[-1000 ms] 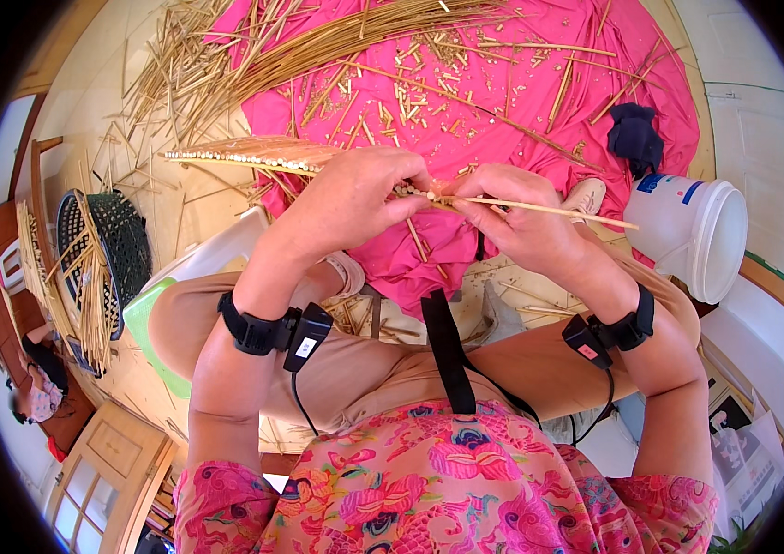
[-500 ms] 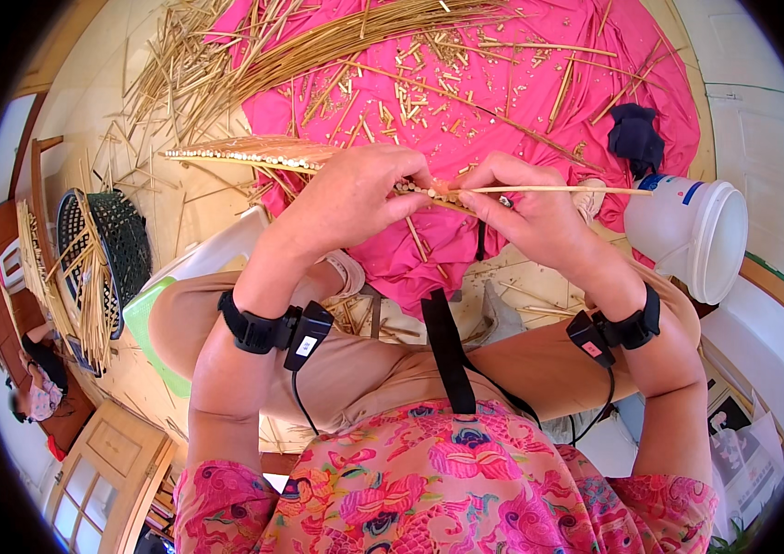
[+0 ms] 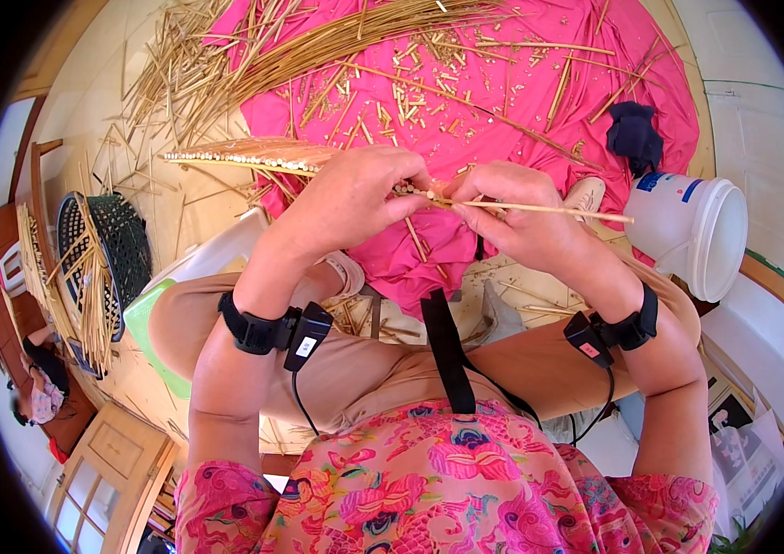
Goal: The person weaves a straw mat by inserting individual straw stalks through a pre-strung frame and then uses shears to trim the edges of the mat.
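Right hand has slid along the thin straw toward the left hand, fingers pinched shut on it. Left hand grips closed around the straw bundle, above the pink cloth.

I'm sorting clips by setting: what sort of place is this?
Likely a home craft spot on the floor: cut straw strewn over a pink cloth, a dark woven basket and a white bucket nearby.

The left hand covers the near end of the straw bundle, and the right hand hides where the thin stick begins. Whether stick and bundle touch between the fingers cannot be told.
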